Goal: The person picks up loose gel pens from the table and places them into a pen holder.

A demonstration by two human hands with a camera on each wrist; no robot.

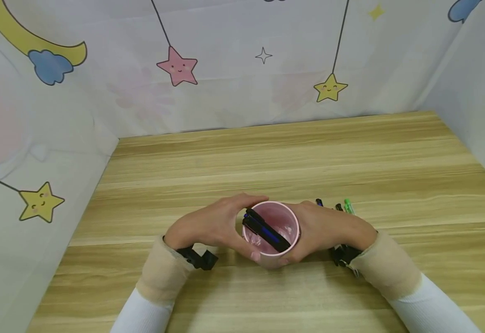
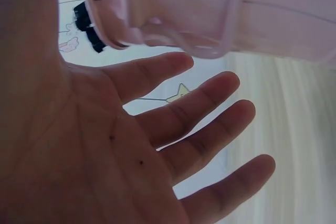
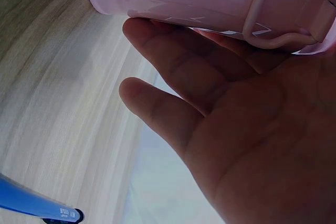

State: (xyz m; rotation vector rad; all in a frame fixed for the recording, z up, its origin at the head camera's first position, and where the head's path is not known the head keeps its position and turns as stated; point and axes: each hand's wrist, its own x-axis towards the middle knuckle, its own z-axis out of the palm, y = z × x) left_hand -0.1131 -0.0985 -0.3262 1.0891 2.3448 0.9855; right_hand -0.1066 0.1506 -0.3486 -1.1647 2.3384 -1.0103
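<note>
A small pink bucket [image 1: 270,206] with a wire handle [image 3: 253,17] stands between my two hands, its mouth facing the head camera. Black pens with blue marks [image 1: 269,233] lean inside it. My right hand [image 1: 323,229] holds the bucket's right side, fingers bent around it. On the other side, my left hand [image 1: 213,222] surrounds the bucket loosely, thumb near the front rim and forefinger near the back. In the left wrist view, the other left fingers [image 2: 205,145] are spread and apart from the bucket. Whether its base touches the table cannot be told.
Several pens lie on the wooden table [image 1: 225,166] by my right wrist, partly hidden; one has a green end [image 1: 348,206]. A blue pen [image 3: 37,203] shows in the right wrist view. Printed cloth walls [image 1: 234,101] border the table.
</note>
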